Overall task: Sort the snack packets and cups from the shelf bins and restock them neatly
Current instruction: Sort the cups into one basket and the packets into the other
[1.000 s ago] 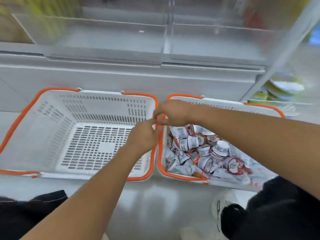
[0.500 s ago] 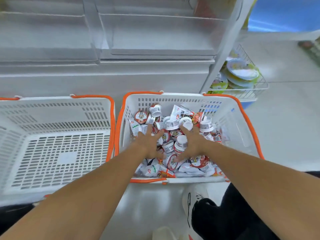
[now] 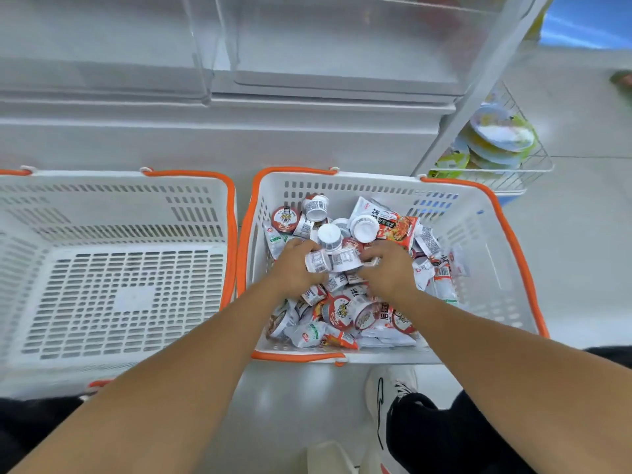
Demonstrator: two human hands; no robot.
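Observation:
Two white baskets with orange rims stand side by side on the floor. The right basket [image 3: 478, 241] is full of small white-and-red snack cups [image 3: 330, 236] and snack packets [image 3: 398, 225]. The left basket [image 3: 119, 213] holds nothing. Both my hands are inside the right basket. My left hand [image 3: 295, 268] grips a small cup [image 3: 318, 261] lying on its side. My right hand [image 3: 388, 268] grips the neighbouring cup [image 3: 345, 260]. The two cups touch, lifted a little above the pile.
White shelving with clear acrylic bins [image 3: 325, 39] rises behind the baskets. A wire rack [image 3: 526, 165] with green-and-white bowls [image 3: 499, 138] hangs at the right. My white shoe [image 3: 383, 398] and dark trouser legs are below the right basket on the glossy floor.
A second ago my hands were at the orange rims between the baskets. They then went into the right basket's pile, and now each has closed round a cup and raised it.

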